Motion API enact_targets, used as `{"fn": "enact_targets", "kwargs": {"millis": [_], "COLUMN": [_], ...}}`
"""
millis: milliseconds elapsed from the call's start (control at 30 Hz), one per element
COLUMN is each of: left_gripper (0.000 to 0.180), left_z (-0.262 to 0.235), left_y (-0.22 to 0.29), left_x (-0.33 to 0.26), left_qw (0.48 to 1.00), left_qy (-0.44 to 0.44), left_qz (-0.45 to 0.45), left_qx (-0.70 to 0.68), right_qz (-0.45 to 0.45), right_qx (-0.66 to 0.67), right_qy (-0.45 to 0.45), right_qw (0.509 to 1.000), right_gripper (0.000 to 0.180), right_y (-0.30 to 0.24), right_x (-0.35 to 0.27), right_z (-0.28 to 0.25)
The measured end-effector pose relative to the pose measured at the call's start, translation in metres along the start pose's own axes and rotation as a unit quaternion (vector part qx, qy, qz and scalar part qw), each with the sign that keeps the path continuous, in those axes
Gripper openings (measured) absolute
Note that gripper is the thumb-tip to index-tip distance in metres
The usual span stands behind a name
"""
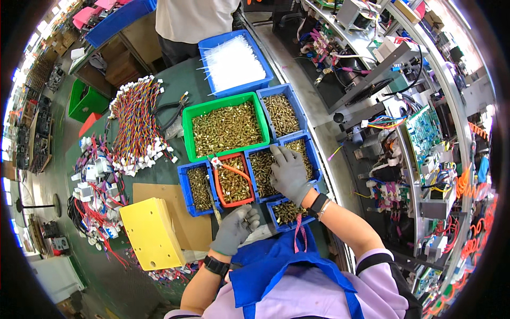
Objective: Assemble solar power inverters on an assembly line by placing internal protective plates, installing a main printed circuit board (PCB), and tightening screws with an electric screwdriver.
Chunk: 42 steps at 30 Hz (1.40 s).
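My right hand, in a grey glove, is over a blue bin of brass-coloured screws, at its border with a smaller blue bin of similar pieces on the right. Its fingers are apart and point away from me; I see nothing held in them. My left hand, also gloved, is in front of the bins with its fingers curled in. Whatever it may hold is hidden. Beyond it, orange-handled pliers lie across a red bin of small brass parts. A narrow blue bin of screws stands left of that.
A large green bin of brass parts and a blue bin of white strips stand farther back. Bundled coloured wires, black-handled pliers and yellow sheets lie leftward. Someone stands across the table; racks of electronics line the right.
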<state>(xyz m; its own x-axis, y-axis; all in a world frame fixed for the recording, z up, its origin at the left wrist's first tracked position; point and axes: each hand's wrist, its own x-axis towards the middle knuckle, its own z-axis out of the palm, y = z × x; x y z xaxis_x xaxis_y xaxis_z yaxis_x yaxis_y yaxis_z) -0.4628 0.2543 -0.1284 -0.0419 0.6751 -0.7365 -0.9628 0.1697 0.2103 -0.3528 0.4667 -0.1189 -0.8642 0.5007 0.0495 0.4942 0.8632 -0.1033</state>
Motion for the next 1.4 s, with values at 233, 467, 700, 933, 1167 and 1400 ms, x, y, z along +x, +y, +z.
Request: {"fn": "enact_targets", "kwargs": {"millis": [233, 467, 700, 933, 1167, 1400], "left_gripper": [0.026, 0.024, 0.027, 0.031, 0.025, 0.030], "left_z": [0.007, 0.007, 0.003, 0.003, 0.004, 0.003], "left_y": [0.000, -0.003, -0.006, -0.012, -0.009, -0.011], "left_x": [-0.002, 0.001, 0.001, 0.007, 0.004, 0.009], "left_qw": [1.000, 1.000, 1.000, 1.000, 1.000, 1.000], "left_qy": [0.000, -0.001, 0.008, -0.019, -0.028, -0.023], "left_qz": [0.002, -0.010, 0.002, 0.000, 0.004, 0.002], "left_qx": [0.019, 0.029, 0.024, 0.023, 0.009, 0.003], "right_qz": [0.026, 0.182, 0.265, 0.239, 0.251, 0.167], "right_qx": [0.118, 0.163, 0.120, 0.146, 0.092, 0.171], "right_qy": [0.120, 0.248, 0.093, -0.003, -0.073, 0.101], "right_qw": [0.985, 0.938, 0.952, 0.960, 0.961, 0.966], "right_gripper": [0.022, 0.020, 0.023, 0.026, 0.028, 0.023], "right_y": [0.002, 0.043, 0.097, 0.095, 0.095, 0.045], "right_x": [-0.013, -0.056, -0.136, -0.147, -0.132, -0.062], "right_z": [-0.011, -0.030, -0.005, 0.018, -0.013, -0.052]}}
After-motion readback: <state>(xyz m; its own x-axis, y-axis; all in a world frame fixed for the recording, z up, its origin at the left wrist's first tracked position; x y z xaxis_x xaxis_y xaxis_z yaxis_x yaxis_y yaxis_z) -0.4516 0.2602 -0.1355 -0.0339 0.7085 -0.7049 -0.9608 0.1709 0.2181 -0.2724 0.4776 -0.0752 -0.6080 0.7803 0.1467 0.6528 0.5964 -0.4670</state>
